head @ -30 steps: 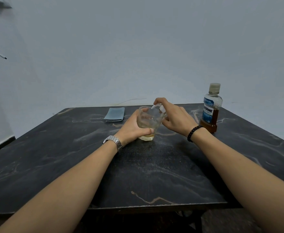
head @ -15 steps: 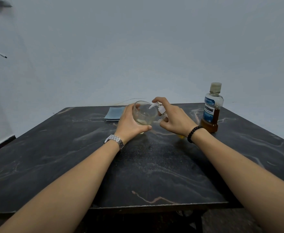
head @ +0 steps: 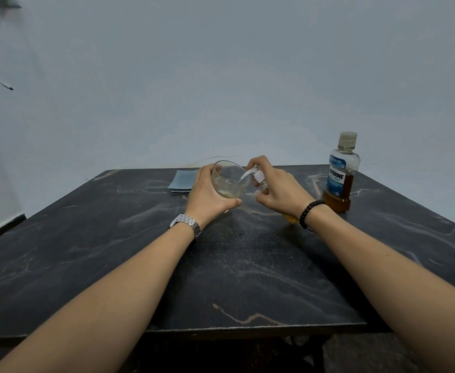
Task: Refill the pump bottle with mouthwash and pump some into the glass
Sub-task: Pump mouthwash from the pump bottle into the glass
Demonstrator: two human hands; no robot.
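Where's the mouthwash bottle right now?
In the head view, the clear amber-filled mouthwash bottle stands capped at the black marble table's far right, just beyond the right hand.

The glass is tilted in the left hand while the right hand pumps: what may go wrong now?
1. The glass is off the table and tipped toward the pump nozzle; the liquid may spill.
2. The right hand hides most of the pump bottle, so a hard press may tip it.

Black marble-veined table (head: 248,265), amber mouthwash bottle (head: 340,181) with blue label, grey-blue cloth (head: 183,179), clear glass (head: 230,180)
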